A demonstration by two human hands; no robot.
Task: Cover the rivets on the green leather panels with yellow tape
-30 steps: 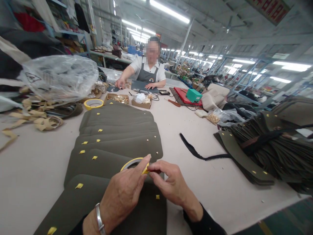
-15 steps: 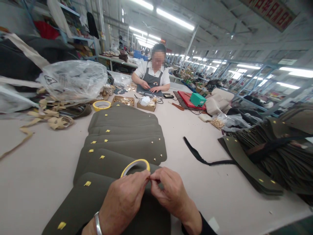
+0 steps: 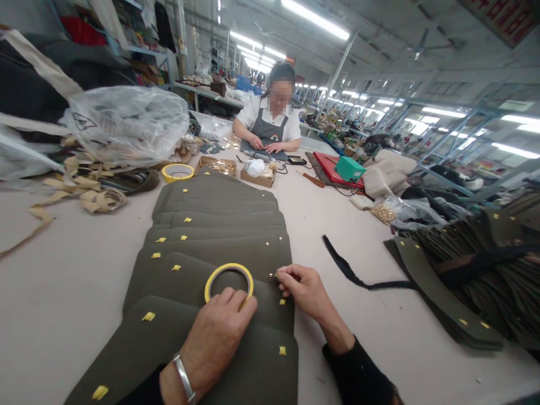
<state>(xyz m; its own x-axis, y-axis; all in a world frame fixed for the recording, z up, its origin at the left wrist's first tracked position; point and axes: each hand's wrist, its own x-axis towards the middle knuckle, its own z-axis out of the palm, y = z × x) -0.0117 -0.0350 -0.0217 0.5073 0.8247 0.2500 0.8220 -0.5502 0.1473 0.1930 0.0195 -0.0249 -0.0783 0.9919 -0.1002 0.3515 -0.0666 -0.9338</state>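
Note:
Overlapping dark olive fabric panels (image 3: 169, 332) lie in front of me, marked with small yellow tape pieces (image 3: 148, 316). My left hand (image 3: 217, 337) grips a roll of yellow tape (image 3: 208, 278) by its near edge, just over the panels. At the panels' right edge, my right hand (image 3: 301, 287) pinches a small piece of yellow tape, mostly hidden by the fingertips. Those fingertips are right beside a small gold stud (image 3: 270, 275). Two more gold studs (image 3: 267, 244) show a little farther off.
Across the table sits a co-worker (image 3: 270, 124), hands on dark fabric. Small boxes of gold hardware (image 3: 217, 167), a second tape roll (image 3: 178, 172) and a plastic bag (image 3: 126, 126) stand beyond the panels. On the right are a black strip (image 3: 337, 264) and stacked olive pieces (image 3: 442, 292).
My hands have parted. The right one has moved right and away from me to the gold stud with a bit of tape; the left still holds the roll, now tilted flatter.

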